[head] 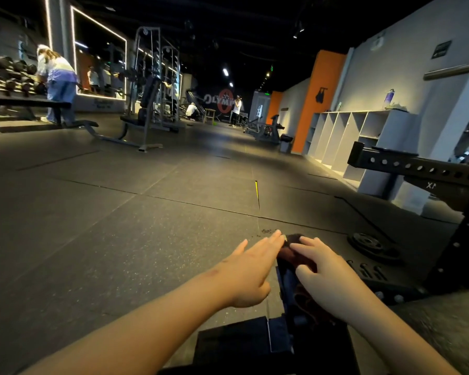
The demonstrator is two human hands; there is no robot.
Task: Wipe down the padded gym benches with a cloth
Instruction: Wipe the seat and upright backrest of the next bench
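Note:
A dark reddish-brown cloth lies over the far end of a narrow black padded bench that runs away from me at the bottom centre. My right hand lies on the cloth with its fingers spread and straight, pressing it onto the pad. My left hand is stretched out flat beside the bench's left edge, fingertips touching the cloth's far end. The bench's near seat pad shows dark at the bottom edge. Most of the cloth is hidden under my right hand.
A black rack with a perforated beam and a weight plate stand at the right. Grey cubby shelves line the right wall. Another bench, a dumbbell rack and a person are at the far left. Machines stand mid-room.

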